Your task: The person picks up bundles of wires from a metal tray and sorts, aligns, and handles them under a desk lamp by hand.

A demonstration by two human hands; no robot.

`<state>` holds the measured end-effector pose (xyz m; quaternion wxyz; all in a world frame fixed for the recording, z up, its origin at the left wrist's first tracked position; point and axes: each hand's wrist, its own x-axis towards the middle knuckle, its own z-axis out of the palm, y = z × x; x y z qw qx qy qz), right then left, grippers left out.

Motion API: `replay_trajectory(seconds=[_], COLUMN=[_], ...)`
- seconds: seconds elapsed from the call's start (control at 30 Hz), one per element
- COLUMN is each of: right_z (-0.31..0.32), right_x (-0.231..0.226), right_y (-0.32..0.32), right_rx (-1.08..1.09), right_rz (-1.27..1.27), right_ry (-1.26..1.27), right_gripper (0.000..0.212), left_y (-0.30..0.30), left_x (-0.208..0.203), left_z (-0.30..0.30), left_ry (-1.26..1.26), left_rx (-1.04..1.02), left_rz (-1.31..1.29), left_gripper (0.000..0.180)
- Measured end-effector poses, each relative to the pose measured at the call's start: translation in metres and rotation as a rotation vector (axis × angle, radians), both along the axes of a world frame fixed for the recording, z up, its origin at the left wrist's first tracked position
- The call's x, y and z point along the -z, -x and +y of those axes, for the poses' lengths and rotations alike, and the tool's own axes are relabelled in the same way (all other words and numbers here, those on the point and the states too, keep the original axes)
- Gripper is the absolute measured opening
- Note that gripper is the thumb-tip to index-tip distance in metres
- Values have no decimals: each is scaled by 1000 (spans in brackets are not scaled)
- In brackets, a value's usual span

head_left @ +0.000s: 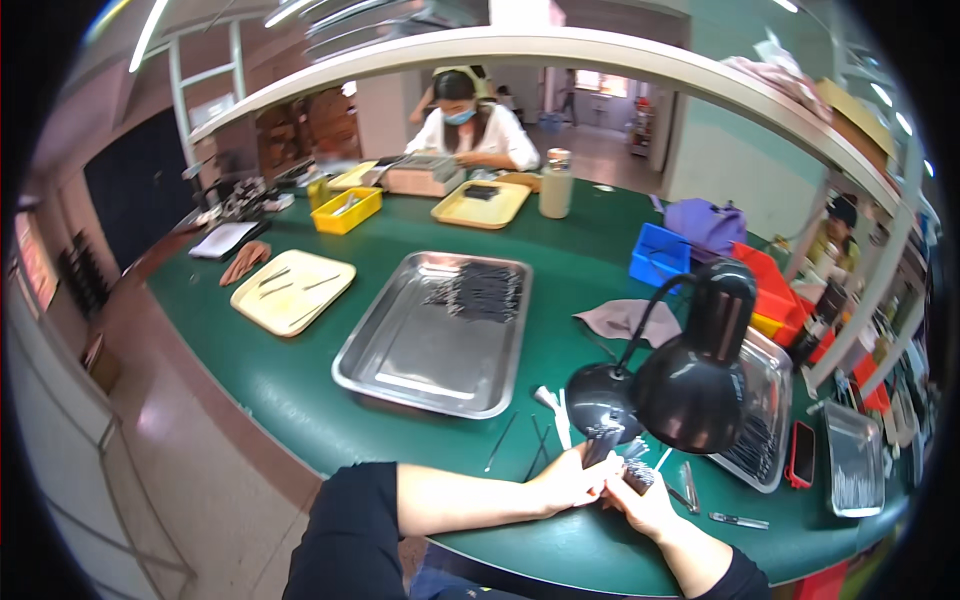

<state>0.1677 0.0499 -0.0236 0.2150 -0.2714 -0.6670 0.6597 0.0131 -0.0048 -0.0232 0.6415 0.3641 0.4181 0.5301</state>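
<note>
My left hand (568, 484) is closed around a bundle of thin black rods (602, 446) with pale, shiny tips. Beside it, my right hand (648, 508) grips a second bundle of dark rods (638, 476), its tips pointing up. The two hands touch or nearly touch under the shade of a black desk lamp (690, 400). A few loose black rods (502, 442) lie on the green table left of the lamp base, near a white strip (556, 412). Tweezers (691, 488) and a slim metallic tool (738, 521) rest to the right of my right hand.
A large steel tray (420, 375) holds rows of black rods. Another steel tray (772, 400) stands behind the lamp, near a red-edged phone (801, 455) and a smaller metal tray (853, 455). Farther off are cream trays (290, 300), yellow and blue bins, a bottle (556, 185) and a masked person.
</note>
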Motion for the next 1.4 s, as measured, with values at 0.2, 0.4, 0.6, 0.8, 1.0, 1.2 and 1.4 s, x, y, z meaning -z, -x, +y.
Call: replay_trajectory(seconds=[0.2,0.4,0.6,0.8,1.0,1.2,1.4], right_z=[2,2,1,5,8,8,16], right_x=[4,4,8,17,19,9,22], right_y=[1,2,1,-1,0,-4,-9], right_rx=[18,37,65,131,169,262,102], right_rz=[59,79,117,294,258,320,337], right_ry=[-8,26,19,-94,-152,188,334], right_gripper=[18,20,20,19,16,21,19], left_y=[-1,0,0,0,1,-3,7], left_x=[4,10,9,7,2,6,-1], left_z=[5,5,8,6,7,2,-1], left_ry=[0,-11,-36,-41,-42,-24,144], left_rx=[18,33,16,8,-19,-17,141], left_rz=[-30,-48,-83,-56,-59,-63,-183], left_gripper=[21,21,21,21,22,23,25])
